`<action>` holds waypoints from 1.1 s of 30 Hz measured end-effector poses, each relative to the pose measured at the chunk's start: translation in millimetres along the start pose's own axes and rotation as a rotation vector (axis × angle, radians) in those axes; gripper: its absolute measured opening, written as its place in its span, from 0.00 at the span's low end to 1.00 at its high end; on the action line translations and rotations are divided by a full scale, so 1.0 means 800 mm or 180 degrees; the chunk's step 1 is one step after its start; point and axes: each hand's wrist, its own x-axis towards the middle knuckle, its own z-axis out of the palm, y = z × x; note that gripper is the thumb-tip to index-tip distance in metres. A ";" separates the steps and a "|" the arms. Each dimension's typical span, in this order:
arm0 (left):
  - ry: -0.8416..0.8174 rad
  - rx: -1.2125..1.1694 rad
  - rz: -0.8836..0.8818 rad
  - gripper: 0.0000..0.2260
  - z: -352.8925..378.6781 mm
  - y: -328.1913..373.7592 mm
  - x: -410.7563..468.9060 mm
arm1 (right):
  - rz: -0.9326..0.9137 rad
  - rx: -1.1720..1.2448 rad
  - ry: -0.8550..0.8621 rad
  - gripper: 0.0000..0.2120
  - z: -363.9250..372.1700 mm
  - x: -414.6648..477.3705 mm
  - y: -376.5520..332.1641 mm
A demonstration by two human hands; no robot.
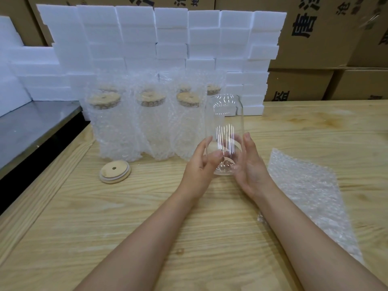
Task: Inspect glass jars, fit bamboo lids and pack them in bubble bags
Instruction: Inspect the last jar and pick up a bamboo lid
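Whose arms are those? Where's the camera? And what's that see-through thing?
Those are a person's arms. The camera sits on their head, looking down, so you see what they see. The left hand and right hand hold an empty glass jar over a wooden table. A round bamboo lid lies to the left, a flat bubble bag to the right. Behind stand packed jars, lidded and bagged, then white foam blocks and cardboard boxes.
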 end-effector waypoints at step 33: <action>-0.0025 -0.0211 -0.0006 0.34 -0.006 -0.001 0.003 | -0.0239 -0.0794 0.0183 0.26 0.004 0.000 0.010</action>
